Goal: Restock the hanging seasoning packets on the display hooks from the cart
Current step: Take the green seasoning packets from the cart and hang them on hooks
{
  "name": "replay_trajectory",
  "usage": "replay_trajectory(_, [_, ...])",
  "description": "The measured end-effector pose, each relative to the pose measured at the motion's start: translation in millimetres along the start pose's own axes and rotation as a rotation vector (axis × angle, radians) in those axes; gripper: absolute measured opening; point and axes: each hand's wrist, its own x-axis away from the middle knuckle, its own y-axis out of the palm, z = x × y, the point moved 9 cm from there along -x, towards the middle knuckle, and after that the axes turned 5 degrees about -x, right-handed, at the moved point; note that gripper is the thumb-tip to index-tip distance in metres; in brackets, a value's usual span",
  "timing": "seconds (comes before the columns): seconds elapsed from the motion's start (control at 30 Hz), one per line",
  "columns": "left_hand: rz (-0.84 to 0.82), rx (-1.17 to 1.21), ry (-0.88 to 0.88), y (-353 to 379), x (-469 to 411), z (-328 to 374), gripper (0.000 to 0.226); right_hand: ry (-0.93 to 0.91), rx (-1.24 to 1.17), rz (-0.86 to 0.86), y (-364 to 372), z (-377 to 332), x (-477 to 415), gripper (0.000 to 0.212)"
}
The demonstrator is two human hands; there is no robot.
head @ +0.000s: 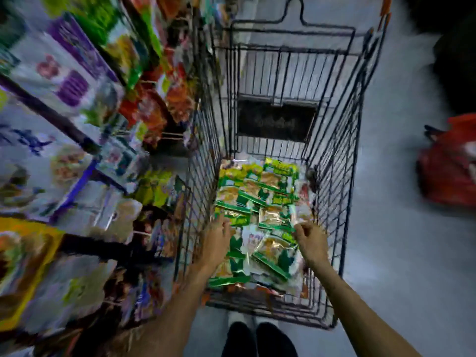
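Observation:
A wire cart (332, 176) stands in front of me with a pile of green seasoning packets (257, 199) on its floor. Both my arms reach down into it. My left hand (217, 243) hovers over the packets at the left side of the pile, fingers loosely spread and pointing down. My right hand (310, 240) is curled over the right side, its fingertips pinching the edge of a clear green-rimmed packet (275, 217). The frame is blurred, so the exact grip is hard to make out.
The display rack (85, 140) on the left is packed with hanging packets in purple, green, red and yellow. A red bag (448, 173) lies on the grey floor at the right. My dark shoes (257, 338) show below the cart.

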Motion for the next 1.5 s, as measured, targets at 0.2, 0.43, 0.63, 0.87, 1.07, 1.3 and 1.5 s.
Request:
replay_trajectory(0.2, [-0.072, -0.066, -0.121, 61.3, -31.7, -58.7, 0.025, 0.245, 0.026, 0.012, 39.9, 89.0, -4.7, 0.027])
replay_trajectory(0.43, [-0.098, -0.265, -0.343, 93.1, -47.0, -103.3, 0.041, 0.381, 0.034, 0.105, 60.8, 123.6, -9.4, 0.041])
replay_trajectory(0.63, [0.04, -0.298, -0.372, 84.8, -53.4, -95.3, 0.048, 0.464, -0.063, 0.24, 53.8, 124.3, -2.9, 0.029])
replay_trajectory(0.87, [-0.015, 0.059, -0.586, 82.2, -56.8, -104.3, 0.065, 0.595, -0.185, 0.231, 60.9, 135.3, -2.6, 0.022])
replay_trajectory(1.07, [-0.078, 0.319, -0.651, 92.0, -47.5, -107.5, 0.031, 0.671, -0.378, 0.218, 73.3, 139.6, 0.5, 0.024])
replay_trajectory(1.3, [-0.127, 0.455, -0.657, 97.1, -33.6, -113.3, 0.038, 0.755, -0.614, 0.151, 97.6, 131.6, 2.0, 0.031])
replay_trajectory(1.5, [-0.019, 0.492, -0.596, 63.3, -12.5, -105.7, 0.024, 0.753, -0.695, 0.136, 78.3, 114.3, 16.2, 0.022])
